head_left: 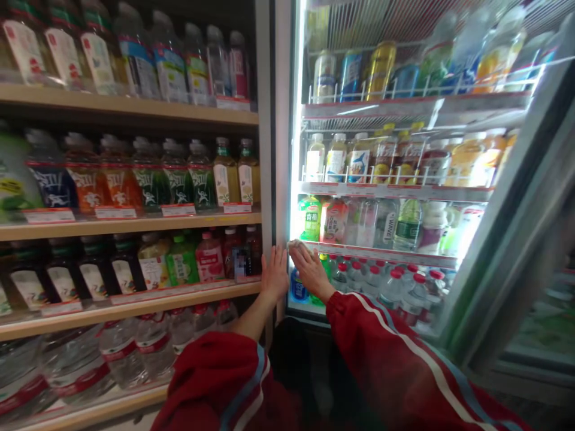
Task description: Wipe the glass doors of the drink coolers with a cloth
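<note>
Beside the left grip, spread flat on the frame seemingly for support, the right grip holds a cloth.

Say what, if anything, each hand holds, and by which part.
Right hand: what looks like a cloth, under its fingers; which part is unclear. Left hand: nothing.

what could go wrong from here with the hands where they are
The right hand might knock the blue item just below it. The pale item under its fingers, perhaps a cloth, could slip and drop. The left hand, laid against the upright frame, could nudge the nearby dark bottle.
</note>
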`<state>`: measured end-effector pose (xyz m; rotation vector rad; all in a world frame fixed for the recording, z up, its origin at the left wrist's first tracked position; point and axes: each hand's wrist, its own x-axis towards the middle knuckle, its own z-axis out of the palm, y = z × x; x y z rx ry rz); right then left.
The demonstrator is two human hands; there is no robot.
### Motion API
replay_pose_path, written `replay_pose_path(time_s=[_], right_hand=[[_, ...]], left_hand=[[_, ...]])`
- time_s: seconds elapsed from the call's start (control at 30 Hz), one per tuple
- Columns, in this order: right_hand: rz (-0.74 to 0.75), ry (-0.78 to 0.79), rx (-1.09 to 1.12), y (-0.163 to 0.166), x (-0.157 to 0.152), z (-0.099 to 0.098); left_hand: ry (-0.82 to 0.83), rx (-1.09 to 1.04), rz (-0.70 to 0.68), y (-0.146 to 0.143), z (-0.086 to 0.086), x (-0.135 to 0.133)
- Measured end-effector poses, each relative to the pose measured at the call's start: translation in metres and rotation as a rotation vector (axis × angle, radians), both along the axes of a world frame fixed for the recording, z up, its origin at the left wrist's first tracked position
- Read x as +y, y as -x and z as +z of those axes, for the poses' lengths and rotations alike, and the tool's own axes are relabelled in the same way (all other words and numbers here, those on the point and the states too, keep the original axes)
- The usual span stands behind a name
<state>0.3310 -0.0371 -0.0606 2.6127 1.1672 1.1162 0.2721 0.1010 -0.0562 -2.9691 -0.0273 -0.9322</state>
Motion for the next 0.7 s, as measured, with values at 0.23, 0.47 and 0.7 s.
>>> replay_pose_path(time_s=[0.23,0.47,0.7], right_hand=[[-0.004,-0.041,-0.036,-0.006,0.002,0.020],[0.038,-0.024,-0.038,-0.002,-0.005,0.001],[0.000,-0.096,-0.108,-0.008,-0.021,0.011]], left_hand=[[0.000,0.018,0.031,0.000,-0.002,0.006],[-0.004,-0.004,0.010,0.002,0.001,-0.002],[-0.024,0.012,-0.023,0.002,0.004,-0.012]])
